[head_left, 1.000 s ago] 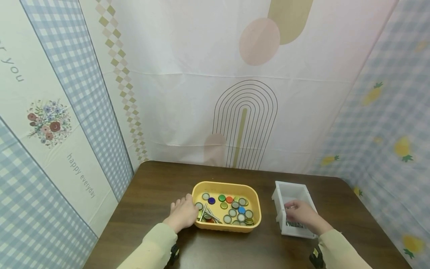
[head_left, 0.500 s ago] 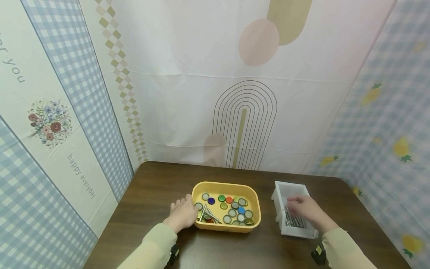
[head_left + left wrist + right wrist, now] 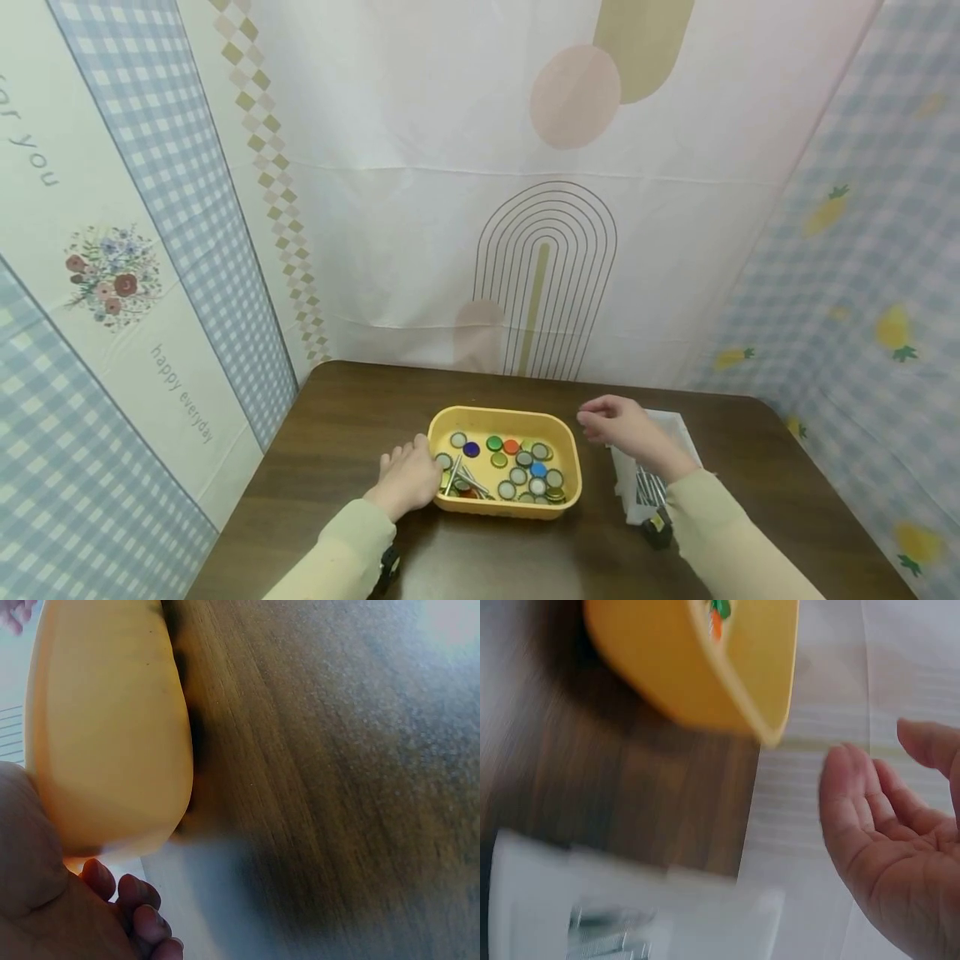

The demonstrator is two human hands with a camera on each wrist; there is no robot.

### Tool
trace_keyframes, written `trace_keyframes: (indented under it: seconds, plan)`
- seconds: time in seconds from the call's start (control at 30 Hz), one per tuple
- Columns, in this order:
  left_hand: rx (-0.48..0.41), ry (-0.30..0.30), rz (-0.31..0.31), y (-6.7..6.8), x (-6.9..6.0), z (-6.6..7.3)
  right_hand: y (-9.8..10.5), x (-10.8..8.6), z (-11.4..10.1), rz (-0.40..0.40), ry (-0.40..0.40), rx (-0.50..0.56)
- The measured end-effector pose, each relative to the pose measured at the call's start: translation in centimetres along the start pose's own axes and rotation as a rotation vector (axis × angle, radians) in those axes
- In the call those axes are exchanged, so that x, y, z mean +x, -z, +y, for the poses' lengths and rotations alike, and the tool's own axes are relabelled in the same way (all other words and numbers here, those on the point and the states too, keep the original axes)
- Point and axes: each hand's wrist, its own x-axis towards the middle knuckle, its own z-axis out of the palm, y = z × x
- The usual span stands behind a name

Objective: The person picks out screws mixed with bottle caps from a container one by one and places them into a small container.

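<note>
My left hand (image 3: 407, 475) holds the left end of a yellow plastic tray (image 3: 502, 507); the left wrist view shows its curled fingers by the tray's corner (image 3: 112, 735). Inside the tray lie several bottle caps (image 3: 538, 470) in mixed colours, and a few long metal screws (image 3: 468, 477) rest at its left end. Between the tray and a white plastic bin (image 3: 678, 425), my right hand (image 3: 617, 427) hovers with loosely bent fingers. In the right wrist view nothing shows between its thumb and fingers. Several screws (image 3: 649, 487) lie in the bin, partly covered by the right forearm.
Both containers stand on a dark wooden table (image 3: 360, 400). A patterned cloth (image 3: 420, 250) hangs behind it, and checked cloth (image 3: 840, 333) hangs at the right side. Each wrist wears a small black device (image 3: 657, 529).
My right hand has risen out of the white bin and moved left and away from me, toward the tray's right end. The left hand and both containers have stayed in place.
</note>
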Motion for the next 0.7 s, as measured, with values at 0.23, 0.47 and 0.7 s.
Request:
trace_keyframes:
  seconds: [0.23, 0.47, 0.7]
  plan:
    - [0.010, 0.018, 0.004, -0.1, 0.1, 0.0, -6.0, 1.6, -2.5, -0.114, 0.027, -0.066]
    - [-0.013, 0.001, 0.001, -0.1, -0.2, 0.1, -11.3, 1.9, -2.6, -0.272, 0.065, -0.143]
    - [-0.009, -0.001, 0.012, 0.0, -0.1, 0.0, -14.5, 2.2, -2.4, -0.284, 0.083, -0.257]
